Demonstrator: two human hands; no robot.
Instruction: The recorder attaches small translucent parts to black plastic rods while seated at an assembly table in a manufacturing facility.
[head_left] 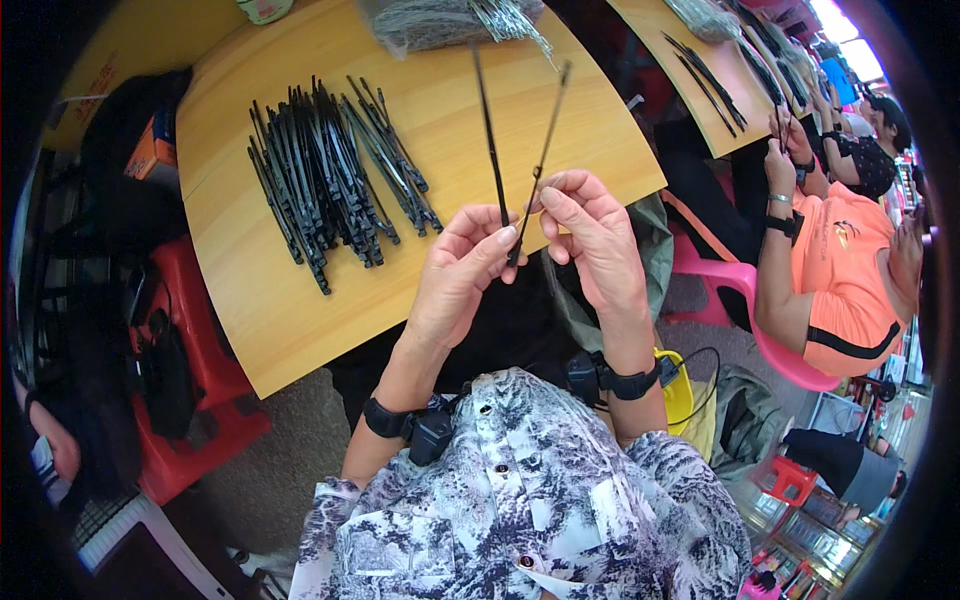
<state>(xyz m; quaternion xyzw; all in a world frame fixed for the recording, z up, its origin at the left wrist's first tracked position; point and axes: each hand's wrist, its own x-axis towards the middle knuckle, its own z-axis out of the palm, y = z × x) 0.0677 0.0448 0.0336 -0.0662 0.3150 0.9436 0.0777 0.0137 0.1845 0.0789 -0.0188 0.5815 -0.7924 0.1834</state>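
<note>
In front of me, above the table's near edge, I hold a thin black jointed umbrella rib (492, 140) opened into a narrow V, its two arms pointing away from me. My left hand (462, 270) pinches it low down, thumb over the left arm near where the two arms meet. My right hand (595, 235) has thumb and index finger closed at the right arm, by a small joint; any tiny piece between those fingertips is too small to make out. To the left lies a pile of similar black ribs (320, 180), with a smaller bunch (385, 150) beside it.
The wooden table (270, 345) bears a plastic bag of thin silvery metal pieces (440, 25) at its far edge. Red plastic chairs (195, 340) stand at the left. On the right, a person in an orange shirt (845, 260) sits on a pink chair (745, 300) at another table (660, 60).
</note>
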